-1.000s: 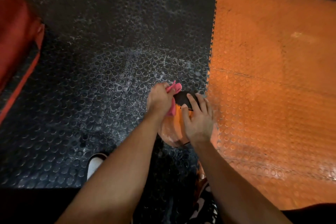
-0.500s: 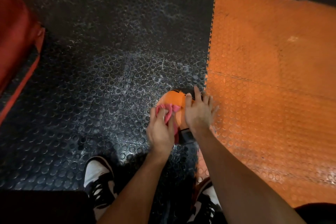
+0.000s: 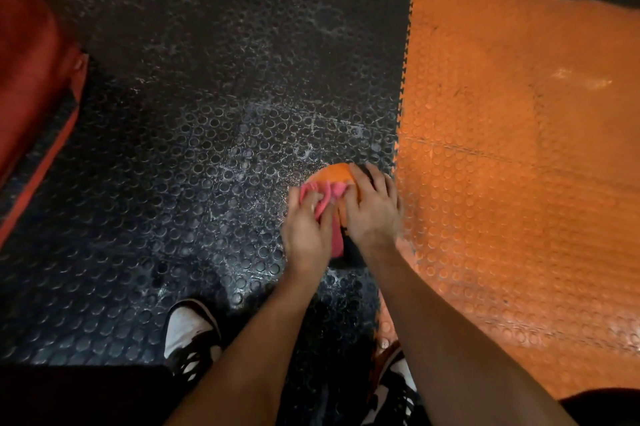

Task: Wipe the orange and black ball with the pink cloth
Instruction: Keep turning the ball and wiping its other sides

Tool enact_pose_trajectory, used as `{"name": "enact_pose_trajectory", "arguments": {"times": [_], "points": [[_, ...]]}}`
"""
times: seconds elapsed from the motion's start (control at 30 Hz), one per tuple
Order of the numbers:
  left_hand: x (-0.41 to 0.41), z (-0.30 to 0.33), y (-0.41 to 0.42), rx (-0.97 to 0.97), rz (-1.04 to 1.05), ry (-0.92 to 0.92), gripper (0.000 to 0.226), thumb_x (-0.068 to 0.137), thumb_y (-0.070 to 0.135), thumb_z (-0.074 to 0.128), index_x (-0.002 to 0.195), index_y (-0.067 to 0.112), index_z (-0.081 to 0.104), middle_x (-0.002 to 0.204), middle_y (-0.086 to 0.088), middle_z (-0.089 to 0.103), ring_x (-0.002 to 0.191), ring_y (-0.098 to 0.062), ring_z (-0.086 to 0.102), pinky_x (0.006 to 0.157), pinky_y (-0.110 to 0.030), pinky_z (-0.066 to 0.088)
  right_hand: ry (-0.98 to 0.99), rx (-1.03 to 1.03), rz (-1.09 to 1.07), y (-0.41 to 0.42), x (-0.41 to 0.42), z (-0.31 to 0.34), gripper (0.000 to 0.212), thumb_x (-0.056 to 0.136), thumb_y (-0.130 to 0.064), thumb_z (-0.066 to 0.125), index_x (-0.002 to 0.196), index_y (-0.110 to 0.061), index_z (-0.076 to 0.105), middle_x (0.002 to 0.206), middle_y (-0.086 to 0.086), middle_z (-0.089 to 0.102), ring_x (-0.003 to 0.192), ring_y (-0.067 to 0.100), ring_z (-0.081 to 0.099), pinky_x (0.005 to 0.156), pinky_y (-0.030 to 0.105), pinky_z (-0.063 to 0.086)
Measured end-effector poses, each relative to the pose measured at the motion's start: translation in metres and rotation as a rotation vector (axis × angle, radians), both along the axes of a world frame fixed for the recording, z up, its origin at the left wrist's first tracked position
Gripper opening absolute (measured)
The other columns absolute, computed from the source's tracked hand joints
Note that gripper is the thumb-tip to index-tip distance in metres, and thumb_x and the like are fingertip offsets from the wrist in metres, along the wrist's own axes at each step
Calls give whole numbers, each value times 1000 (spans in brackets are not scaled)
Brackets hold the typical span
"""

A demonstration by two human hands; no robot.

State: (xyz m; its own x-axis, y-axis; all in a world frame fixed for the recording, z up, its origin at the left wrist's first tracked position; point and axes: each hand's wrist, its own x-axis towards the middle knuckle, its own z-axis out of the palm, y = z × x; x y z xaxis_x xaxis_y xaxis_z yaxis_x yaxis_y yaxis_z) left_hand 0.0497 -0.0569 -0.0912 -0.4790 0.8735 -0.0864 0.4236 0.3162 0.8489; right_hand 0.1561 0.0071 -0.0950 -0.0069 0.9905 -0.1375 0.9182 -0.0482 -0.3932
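A red pad [image 3: 31, 86] is seen at the far left edge. The black studded floor [image 3: 207, 114] carries white scuffing. 1 black-and-white shoe [image 3: 190, 339] is planted at lower left. The left hand [image 3: 306, 228] is closed on the pink cloth [image 3: 323, 199], pressed against the ball's left side. The orange and black ball [image 3: 337, 174] rests on the black floor, just beside the seam. The right hand [image 3: 372, 207] is spread over the ball's top. Orange studded floor [image 3: 519, 183] fills the right.
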Motion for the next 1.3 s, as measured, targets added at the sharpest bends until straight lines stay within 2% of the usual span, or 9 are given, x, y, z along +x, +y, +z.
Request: {"name": "enact_pose_trajectory", "arguments": {"times": [0.23,0.4,0.5,0.67,0.8,1.0,1.17,1.23,1.3], "points": [[27,-14,-41,92,30,88,25,94,37,61,115,24,68,125,5,54,88,-12,64,66,-37,64,121,-15,-79,5,5,-1,52,103,-43,29,150,-45,49,162,-11,41,151,23,32,121,57,27],[6,4,15,17,-11,79,27,97,41,61,116,23,68,121,11,54,91,-7,62,73,-31,62,120,-5,-99,1,7,-1,56,101,-49,23,152,-46,46,164,-13,38,152,23,28,122,57,25],[-10,17,58,-73,-60,106,29,97,49,60,106,22,68,112,13,52,76,3,54,57,-13,48,103,-6,-80,-2,6,-1,55,102,-48,23,153,-46,44,165,-12,37,152,23,28,121,56,26],[-19,7,62,-76,21,77,27,101,41,59,111,18,67,110,10,51,80,0,52,77,-28,57,91,-183,79,18,21,8,50,105,-51,28,154,-56,36,164,-18,32,145,21,28,116,58,28],[-10,-3,6,-59,108,43,37,102,50,52,114,18,66,113,9,51,84,1,55,72,-21,56,30,-136,130,25,23,8,46,102,-63,37,148,-62,41,152,-16,43,132,24,35,107,51,32],[18,-12,-57,39,78,17,26,96,29,64,116,14,70,120,5,52,92,-9,60,81,-32,58,143,-250,85,35,8,10,44,104,-57,31,145,-64,45,154,-17,38,140,17,27,117,47,16],[4,4,-7,46,17,70,28,95,35,63,119,22,69,125,9,55,100,-13,63,81,-32,61,293,-336,124,31,23,18,71,90,-65,9,154,-54,39,172,-10,22,159,20,11,129,50,-1],[-5,13,27,39,-41,130,28,96,44,63,116,26,70,119,15,54,94,-7,62,76,-28,60,372,-340,81,34,28,15,72,88,-70,14,152,-52,42,172,-7,22,159,22,10,129,54,1],[-11,21,56,-30,-123,226,32,98,48,59,116,23,70,114,12,51,86,-6,57,71,-24,51,477,-410,26,37,32,11,54,97,-63,29,149,-54,43,173,-10,19,161,21,6,128,57,0]]}}
